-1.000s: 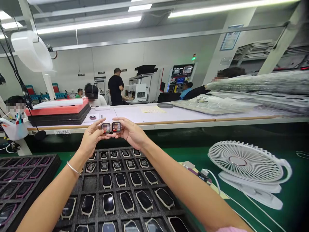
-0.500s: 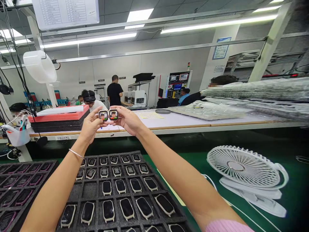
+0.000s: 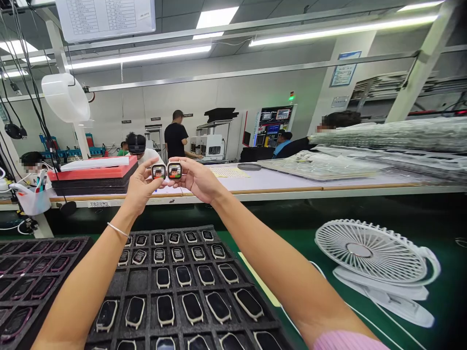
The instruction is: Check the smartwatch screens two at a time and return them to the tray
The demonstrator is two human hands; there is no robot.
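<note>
Two smartwatch bodies without straps are held up side by side at arm's length, their lit screens facing me. My left hand (image 3: 143,187) grips the left smartwatch (image 3: 158,171) by its edges, the thumb at its lower right. Fingers of my right hand (image 3: 197,178) pinch the right smartwatch (image 3: 174,171) from its right side. Both screens show a colourful picture. Below my arms lies a black foam tray (image 3: 137,280) with rows of light-framed smartwatches, such as one dark-screened smartwatch (image 3: 165,310); some in the far rows show white text.
A second foam tray (image 3: 78,265) with purple-framed watches lies at left. A white fan (image 3: 368,250) stands on the green bench at right, its cable nearby. Ahead, a raised shelf (image 3: 292,187) carries red and black foam (image 3: 98,170) and stacked plastic trays (image 3: 394,138). Several people work beyond.
The view has shifted slightly, moving the surroundings a little to the right. Both hands still hold the two watches up, and the left thumb has moved onto the lower edge of its screen.
</note>
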